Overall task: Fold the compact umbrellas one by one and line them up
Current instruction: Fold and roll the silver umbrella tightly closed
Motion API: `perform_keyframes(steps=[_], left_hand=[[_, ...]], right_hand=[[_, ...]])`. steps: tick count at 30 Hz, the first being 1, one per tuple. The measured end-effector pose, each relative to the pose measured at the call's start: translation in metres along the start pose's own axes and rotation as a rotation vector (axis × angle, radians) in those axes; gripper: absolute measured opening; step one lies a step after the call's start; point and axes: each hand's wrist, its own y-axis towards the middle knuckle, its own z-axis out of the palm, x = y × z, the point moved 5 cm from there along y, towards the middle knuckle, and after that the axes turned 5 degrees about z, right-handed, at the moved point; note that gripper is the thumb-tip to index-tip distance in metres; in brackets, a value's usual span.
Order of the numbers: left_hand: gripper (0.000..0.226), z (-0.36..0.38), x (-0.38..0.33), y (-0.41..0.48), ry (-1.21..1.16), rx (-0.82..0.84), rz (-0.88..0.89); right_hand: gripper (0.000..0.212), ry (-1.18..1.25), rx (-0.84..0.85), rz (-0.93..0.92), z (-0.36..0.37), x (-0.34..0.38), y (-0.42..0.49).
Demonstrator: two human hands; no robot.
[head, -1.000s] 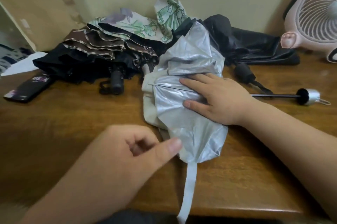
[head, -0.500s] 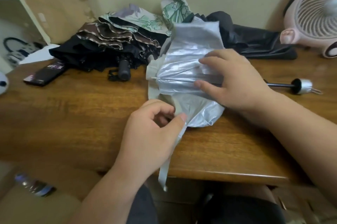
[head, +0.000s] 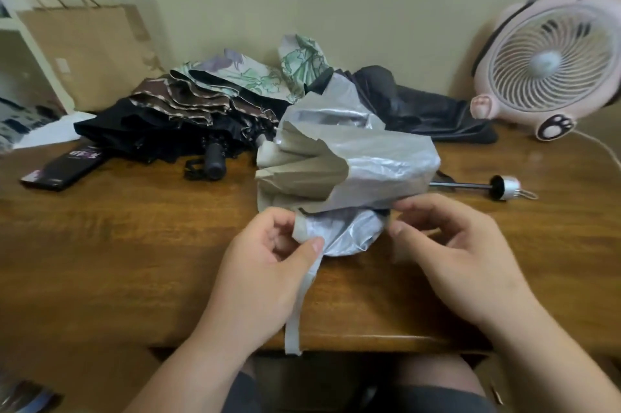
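A silver compact umbrella (head: 369, 167) lies crumpled on the wooden table (head: 117, 244), its beige outer side showing at the left and its handle (head: 504, 187) sticking out to the right. My left hand (head: 265, 271) pinches the canopy's near edge where the closing strap (head: 299, 308) hangs down over the table's front. My right hand (head: 450, 251) pinches the canopy's near right edge with curled fingers. Behind lie a brown-edged black umbrella (head: 174, 120), a floral one (head: 268, 76) and a dark one (head: 430, 110).
A pink desk fan (head: 551, 63) stands at the back right with its cord on the table. A brown paper bag (head: 94, 53) leans at the back left. A dark phone-like slab (head: 67, 167) lies at the left. My lap is below the table edge.
My right hand came off the top of the silver canopy and dropped to its near edge. My left hand moved up and took hold of the fabric by the strap. The canopy rolled over.
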Motion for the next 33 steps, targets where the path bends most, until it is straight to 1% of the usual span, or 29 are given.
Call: perform_keyframes(steps=[2,5,7,9,12,16,18,21,23,26,29,33], left_hand=[[0.016,0.003,-0.001,0.003,0.017,0.024,-0.008],[0.02,0.004,-0.001,0.008,0.023,0.023,-0.014],[0.021,0.004,-0.003,0.01,-0.032,0.015,-0.02],[0.021,0.002,-0.003,0.01,-0.067,0.007,-0.021],[0.018,0.0,-0.001,0.01,-0.074,-0.004,-0.009],[0.013,-0.006,-0.001,0.013,-0.019,-0.011,0.048],[0.014,-0.01,0.001,0.013,-0.029,-0.012,0.037],[0.018,-0.008,0.005,0.014,-0.086,0.046,-0.003],[0.02,-0.005,0.006,0.012,-0.167,0.083,-0.021],[0.025,-0.006,0.007,0.01,-0.255,0.093,-0.014],[0.03,-0.005,0.007,0.007,-0.241,0.121,0.037],[0.039,-0.005,0.005,0.006,-0.171,0.128,0.068]], right_hand=[[0.037,0.058,-0.01,0.02,0.01,-0.003,-0.005],[0.062,0.069,0.004,0.068,0.022,0.001,-0.008],[0.074,0.08,0.03,0.064,0.028,0.006,-0.009],[0.079,0.118,0.029,0.058,0.033,0.011,-0.01],[0.072,0.238,-0.001,0.091,0.04,0.009,-0.009],[0.05,0.399,-0.045,0.19,0.033,-0.004,-0.006],[0.04,0.394,-0.056,0.198,0.026,-0.012,-0.005],[0.035,0.357,-0.048,0.172,0.021,-0.015,-0.004],[0.03,0.327,-0.037,0.171,0.021,-0.015,-0.006],[0.031,0.307,-0.028,0.181,0.023,-0.018,-0.011],[0.031,0.289,-0.025,0.168,0.024,-0.019,-0.015],[0.013,0.284,0.03,0.086,0.026,-0.012,-0.018]])
